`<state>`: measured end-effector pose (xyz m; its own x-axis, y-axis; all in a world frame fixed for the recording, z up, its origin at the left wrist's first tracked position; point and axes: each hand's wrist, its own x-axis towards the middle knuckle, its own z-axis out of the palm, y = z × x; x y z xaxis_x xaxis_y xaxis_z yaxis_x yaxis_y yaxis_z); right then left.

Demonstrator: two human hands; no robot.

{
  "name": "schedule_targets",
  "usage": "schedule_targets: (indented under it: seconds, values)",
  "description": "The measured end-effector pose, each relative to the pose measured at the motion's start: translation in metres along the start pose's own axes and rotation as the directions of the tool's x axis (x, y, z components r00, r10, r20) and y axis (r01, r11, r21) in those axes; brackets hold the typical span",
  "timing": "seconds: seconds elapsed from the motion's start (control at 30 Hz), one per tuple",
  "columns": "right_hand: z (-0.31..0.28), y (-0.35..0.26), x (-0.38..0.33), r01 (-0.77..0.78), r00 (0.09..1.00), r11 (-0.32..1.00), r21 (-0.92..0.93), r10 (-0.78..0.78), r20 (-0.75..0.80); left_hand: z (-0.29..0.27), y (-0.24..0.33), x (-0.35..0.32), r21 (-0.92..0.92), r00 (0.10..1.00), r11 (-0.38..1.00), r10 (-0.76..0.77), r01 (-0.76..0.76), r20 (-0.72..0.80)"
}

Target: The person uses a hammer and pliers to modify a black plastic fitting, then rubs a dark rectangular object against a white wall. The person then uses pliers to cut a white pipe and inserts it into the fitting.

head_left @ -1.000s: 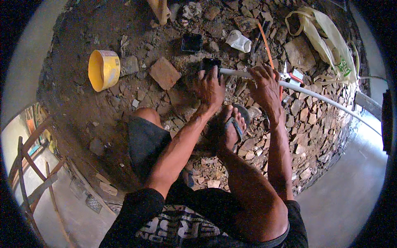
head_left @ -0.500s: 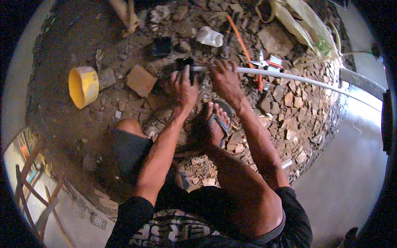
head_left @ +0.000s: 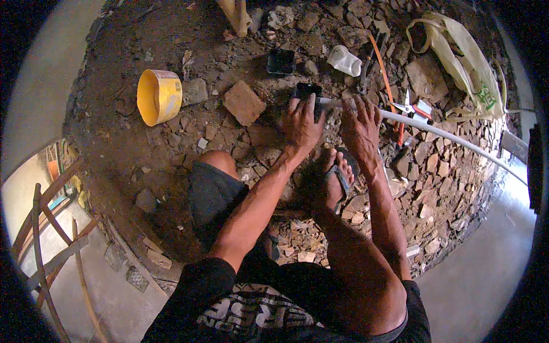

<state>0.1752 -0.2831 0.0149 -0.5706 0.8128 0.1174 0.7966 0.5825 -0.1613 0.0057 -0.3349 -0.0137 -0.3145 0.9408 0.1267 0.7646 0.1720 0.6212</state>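
My left hand (head_left: pixel 302 127) is closed at a small black box (head_left: pixel 309 90), fingers over its near edge. A long pale grey pipe (head_left: pixel 440 132) meets the box at its right side; whether its end sits inside the box is hidden. Right of it, my right hand (head_left: pixel 362 121) has its fingers bent over the pipe close to that end. The pipe runs off to the right, curving gently downward. A second black box (head_left: pixel 281 62) lies on the soil just beyond. Cutters with red handles (head_left: pixel 407 108) rest on the rubble past the pipe.
A yellow plastic ring-shaped container (head_left: pixel 159 98) lies at the left, near a brown slab (head_left: pixel 244 103). Beyond the pipe are a crumpled white cup-like piece (head_left: pixel 345 60), an orange strip (head_left: pixel 383 71) and a cream bag (head_left: pixel 457 54). Broken tile pieces (head_left: pixel 443 163) cover the ground at right.
The whole scene has shifted rightward in the picture as my head turned. Both hands keep much the same places at the box and the pipe; the right fingers look straighter over the pipe.
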Motion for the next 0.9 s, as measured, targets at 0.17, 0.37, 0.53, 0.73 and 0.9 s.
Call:
schedule_targets:
  seconds: [0.17, 0.37, 0.53, 0.73, 0.9]
  values:
    - [-0.010, -0.007, 0.007, -0.042, 0.999, 0.999, 0.035, 0.043, -0.025, -0.001, -0.002, -0.005, -0.037, 0.999, 0.999, 0.032, -0.033, -0.029]
    - [-0.008, 0.000, 0.010, -0.045, 0.998, 0.996, 0.077, 0.049, -0.040, 0.003, -0.007, -0.005, -0.009, 0.998, 0.998, 0.069, -0.069, 0.012]
    - [-0.014, 0.009, 0.016, -0.031, 0.998, 0.996, 0.081, 0.027, 0.052, 0.003, -0.006, -0.006, 0.081, 1.000, 0.996, 0.024, -0.024, -0.001]
    - [-0.012, 0.023, 0.021, -0.006, 0.996, 0.998, 0.069, 0.000, 0.090, 0.003, 0.012, 0.000, 0.188, 0.997, 0.980, -0.074, 0.065, 0.038]
    - [-0.005, 0.033, 0.021, -0.004, 0.982, 0.995, 0.103, -0.015, 0.186, 0.011, 0.012, 0.001, 0.223, 0.999, 0.974, -0.045, 0.039, 0.020]
